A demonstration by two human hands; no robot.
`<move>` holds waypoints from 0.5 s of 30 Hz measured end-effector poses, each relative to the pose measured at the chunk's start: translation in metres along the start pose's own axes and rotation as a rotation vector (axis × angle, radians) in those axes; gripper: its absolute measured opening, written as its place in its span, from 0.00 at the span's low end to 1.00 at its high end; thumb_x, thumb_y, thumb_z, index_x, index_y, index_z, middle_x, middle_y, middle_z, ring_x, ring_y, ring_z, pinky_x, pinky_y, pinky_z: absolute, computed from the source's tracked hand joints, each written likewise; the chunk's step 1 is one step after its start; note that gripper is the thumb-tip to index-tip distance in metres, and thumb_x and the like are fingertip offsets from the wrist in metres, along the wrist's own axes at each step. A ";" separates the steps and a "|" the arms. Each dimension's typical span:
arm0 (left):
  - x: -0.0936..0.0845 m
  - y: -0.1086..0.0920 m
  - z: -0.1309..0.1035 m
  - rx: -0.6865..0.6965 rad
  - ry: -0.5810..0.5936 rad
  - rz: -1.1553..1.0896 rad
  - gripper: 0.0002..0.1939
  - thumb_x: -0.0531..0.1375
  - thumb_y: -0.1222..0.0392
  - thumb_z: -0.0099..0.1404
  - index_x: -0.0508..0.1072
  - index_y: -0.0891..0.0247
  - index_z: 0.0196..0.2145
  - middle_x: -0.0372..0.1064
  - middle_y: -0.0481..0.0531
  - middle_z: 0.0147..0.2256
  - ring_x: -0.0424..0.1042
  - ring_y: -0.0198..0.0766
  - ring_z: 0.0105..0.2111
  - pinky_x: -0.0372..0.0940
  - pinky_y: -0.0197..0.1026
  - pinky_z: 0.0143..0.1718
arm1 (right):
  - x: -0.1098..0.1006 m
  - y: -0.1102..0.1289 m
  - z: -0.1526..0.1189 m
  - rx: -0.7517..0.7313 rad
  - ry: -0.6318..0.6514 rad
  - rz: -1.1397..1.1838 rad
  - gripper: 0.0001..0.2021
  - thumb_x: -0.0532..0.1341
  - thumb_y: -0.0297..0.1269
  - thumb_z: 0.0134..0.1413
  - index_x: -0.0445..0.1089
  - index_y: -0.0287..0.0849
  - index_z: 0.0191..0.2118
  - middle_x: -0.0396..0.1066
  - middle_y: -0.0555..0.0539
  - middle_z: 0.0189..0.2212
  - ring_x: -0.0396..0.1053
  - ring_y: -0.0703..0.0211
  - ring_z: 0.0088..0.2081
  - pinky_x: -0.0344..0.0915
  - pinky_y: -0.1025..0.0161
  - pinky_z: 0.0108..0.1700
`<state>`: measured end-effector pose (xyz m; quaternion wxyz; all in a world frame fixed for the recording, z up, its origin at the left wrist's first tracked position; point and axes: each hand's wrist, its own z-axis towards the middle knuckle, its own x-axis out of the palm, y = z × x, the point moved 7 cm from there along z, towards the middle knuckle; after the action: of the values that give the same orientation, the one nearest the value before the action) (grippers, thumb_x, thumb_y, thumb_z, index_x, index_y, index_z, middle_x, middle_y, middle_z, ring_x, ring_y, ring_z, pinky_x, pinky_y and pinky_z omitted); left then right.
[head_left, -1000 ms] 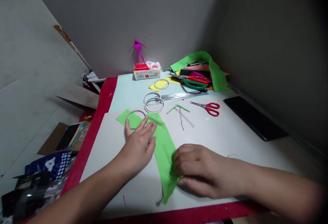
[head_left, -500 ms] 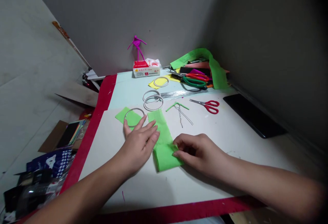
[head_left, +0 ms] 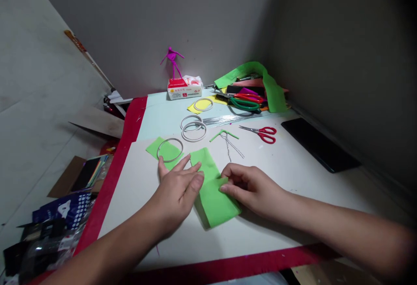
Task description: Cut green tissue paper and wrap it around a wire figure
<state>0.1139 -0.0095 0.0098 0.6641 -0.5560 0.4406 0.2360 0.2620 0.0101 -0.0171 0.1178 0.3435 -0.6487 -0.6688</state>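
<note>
A strip of green crepe paper (head_left: 220, 202) lies on the white tabletop, its near part folded over on itself. My right hand (head_left: 249, 185) pinches the edge of the folded layer between thumb and fingers. With fingers spread, my left hand (head_left: 179, 187) rests flat on the paper's left edge, holding nothing. Its outer fingertips come close to a tape ring (head_left: 170, 150) that lies on a smaller green paper piece (head_left: 156, 146). Beyond the strip is a twisted wire figure (head_left: 228, 141) with green-wrapped arms.
Red-handled scissors (head_left: 267, 134) and a black phone (head_left: 319, 144) lie on the right. Farther back are tape rings (head_left: 193, 131), thin wires (head_left: 228, 120), green-handled scissors (head_left: 244, 104) and a tissue pack (head_left: 185, 89) below a magenta figure (head_left: 172, 59). Bags (head_left: 61, 209) crowd the left side.
The folded layer of green paper has been drawn nearer to me and now covers more length. Both hands have shifted only slightly, the right still pinching the edge.
</note>
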 end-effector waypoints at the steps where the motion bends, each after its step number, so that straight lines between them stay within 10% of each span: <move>1: 0.000 -0.002 -0.002 0.003 0.003 -0.002 0.25 0.41 0.53 0.72 0.78 0.56 0.35 0.69 0.53 0.55 0.51 0.50 0.64 0.17 0.71 0.58 | 0.000 -0.001 0.001 0.001 -0.006 -0.022 0.06 0.58 0.36 0.58 0.61 0.41 0.32 0.59 0.56 0.21 0.54 0.68 0.23 0.53 0.70 0.25; 15: 0.005 0.000 0.000 -0.017 -0.098 0.066 0.12 0.57 0.58 0.64 0.76 0.53 0.44 0.74 0.55 0.49 0.60 0.57 0.59 0.26 0.77 0.57 | -0.002 0.005 -0.002 -0.126 -0.066 -0.277 0.11 0.60 0.30 0.54 0.58 0.45 0.41 0.65 0.56 0.22 0.61 0.66 0.23 0.56 0.70 0.26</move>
<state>0.1165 -0.0101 0.0055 0.6719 -0.5347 0.4236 0.2885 0.2629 0.0095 -0.0115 0.0242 0.3993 -0.5556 -0.7289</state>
